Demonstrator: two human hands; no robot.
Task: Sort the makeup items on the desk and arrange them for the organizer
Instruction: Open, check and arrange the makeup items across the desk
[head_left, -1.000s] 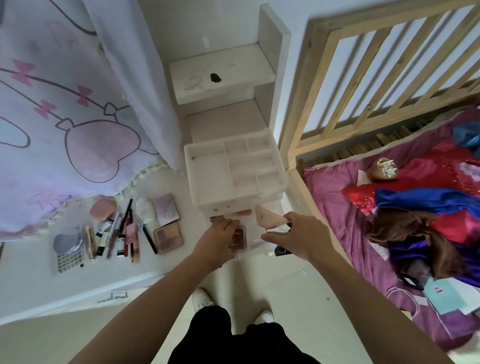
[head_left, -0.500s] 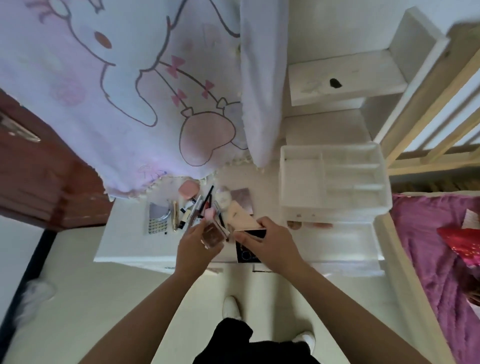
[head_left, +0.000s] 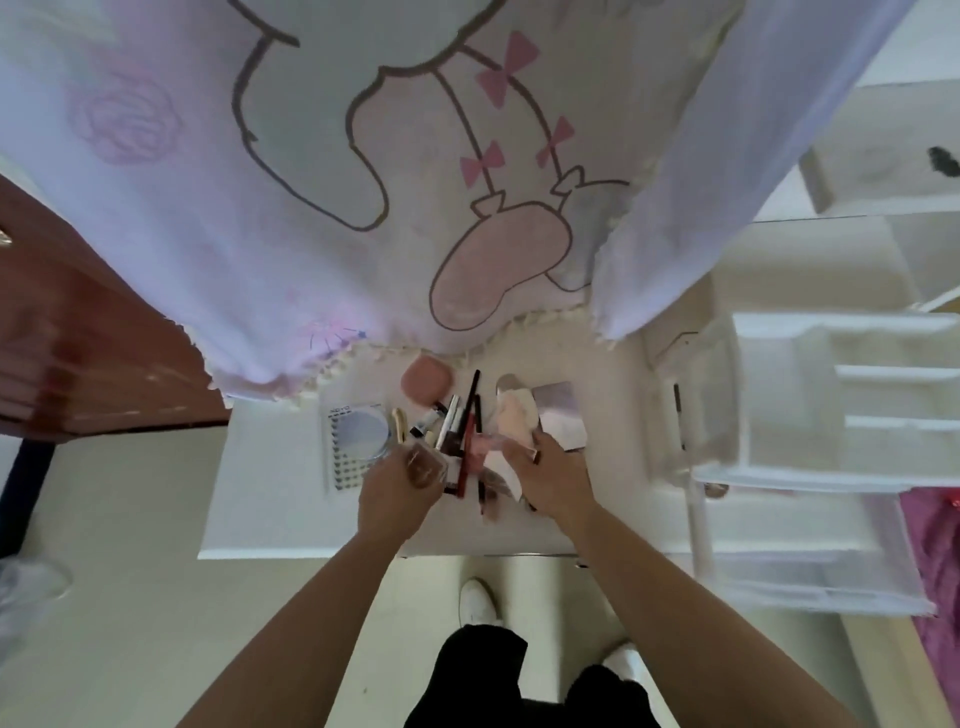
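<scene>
On desk (head_left: 270, 499), L hand (head_left: 397, 493) fingers round brown compact (head_left: 426, 465), R hand (head_left: 556, 480) fingers round peach compact (head_left: 514, 421); dotted card (head_left: 343, 457) print illegible.

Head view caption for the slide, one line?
Left hand grips a brown compact, right hand a pale palette, above the makeup row on the white desk; organizer beside.

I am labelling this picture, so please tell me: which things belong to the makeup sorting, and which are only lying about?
Belong to the job: left hand gripping a brown compact; right hand holding a pale palette; pencils and tubes; pink rounded case; holographic palette; white organizer; desk.
Just lying about: cartoon curtain; brown door; white shoe.
</scene>
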